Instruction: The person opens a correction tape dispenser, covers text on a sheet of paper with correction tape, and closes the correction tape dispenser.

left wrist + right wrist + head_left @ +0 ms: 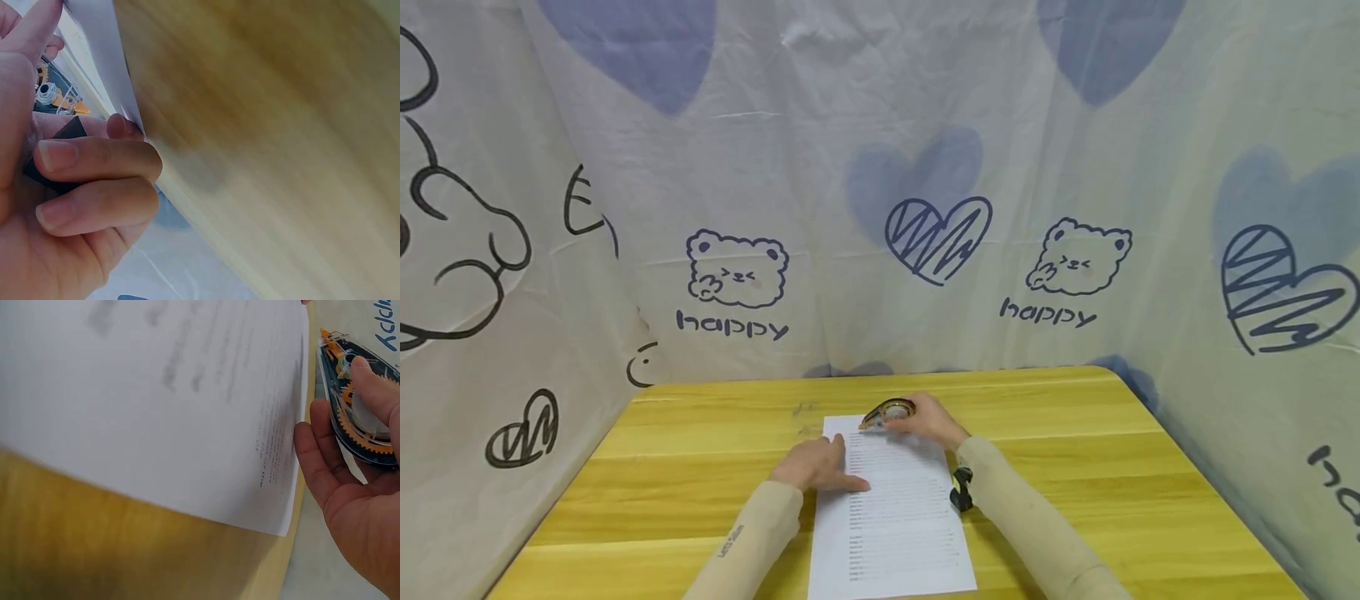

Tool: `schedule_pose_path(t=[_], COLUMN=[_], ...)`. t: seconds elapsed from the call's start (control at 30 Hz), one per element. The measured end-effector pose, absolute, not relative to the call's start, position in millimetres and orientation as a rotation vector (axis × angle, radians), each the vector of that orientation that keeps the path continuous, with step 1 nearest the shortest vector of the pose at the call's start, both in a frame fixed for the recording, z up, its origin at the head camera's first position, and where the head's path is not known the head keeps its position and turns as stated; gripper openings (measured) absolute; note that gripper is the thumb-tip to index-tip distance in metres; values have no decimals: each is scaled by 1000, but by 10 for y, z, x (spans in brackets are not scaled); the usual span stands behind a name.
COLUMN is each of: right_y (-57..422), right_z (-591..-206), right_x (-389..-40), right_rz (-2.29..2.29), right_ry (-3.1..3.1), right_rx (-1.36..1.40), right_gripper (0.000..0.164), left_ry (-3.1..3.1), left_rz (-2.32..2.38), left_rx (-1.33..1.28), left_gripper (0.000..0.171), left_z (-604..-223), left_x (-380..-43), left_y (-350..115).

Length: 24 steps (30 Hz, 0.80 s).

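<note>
Steadying the printed sheet [898, 517] on the wooden table [1075, 467] at lower centre is probably why the left hand [818, 463] rests on its left side. The right hand [931, 419] pinches the correction tape [891, 410] between thumb and fingers above the sheet's upper part, seemingly so its orange tip [862, 427] faces the print; whether it touches, I cannot tell. The left thumb and forefinger spread wide, while two fingers curl round a small dark piece [74, 129] in the left wrist view. Both forearms angle inward from the frame's lower edge.

Paper [906, 508] on table [1075, 450], curtain [820, 183] behind
</note>
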State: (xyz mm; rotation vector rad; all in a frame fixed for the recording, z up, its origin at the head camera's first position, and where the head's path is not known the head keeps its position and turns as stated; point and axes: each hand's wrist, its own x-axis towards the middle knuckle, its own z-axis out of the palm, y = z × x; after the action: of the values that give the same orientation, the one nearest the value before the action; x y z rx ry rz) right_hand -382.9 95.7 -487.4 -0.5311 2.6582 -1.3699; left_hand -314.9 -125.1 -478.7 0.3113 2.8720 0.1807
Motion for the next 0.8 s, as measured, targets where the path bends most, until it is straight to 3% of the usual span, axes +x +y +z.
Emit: schedule_pose_path(t=[0.8], right_y=[914], right_z=[-4864], right_x=[-3913], right_rz=[-1214], right_ry=[2707], right_rx=[-638], right_gripper=[24], left_ry=[2833], left_rz=[214], left_rx=[290], left_gripper=[112], left_z=[-4781], left_x=[-3186], left_y=[-1254])
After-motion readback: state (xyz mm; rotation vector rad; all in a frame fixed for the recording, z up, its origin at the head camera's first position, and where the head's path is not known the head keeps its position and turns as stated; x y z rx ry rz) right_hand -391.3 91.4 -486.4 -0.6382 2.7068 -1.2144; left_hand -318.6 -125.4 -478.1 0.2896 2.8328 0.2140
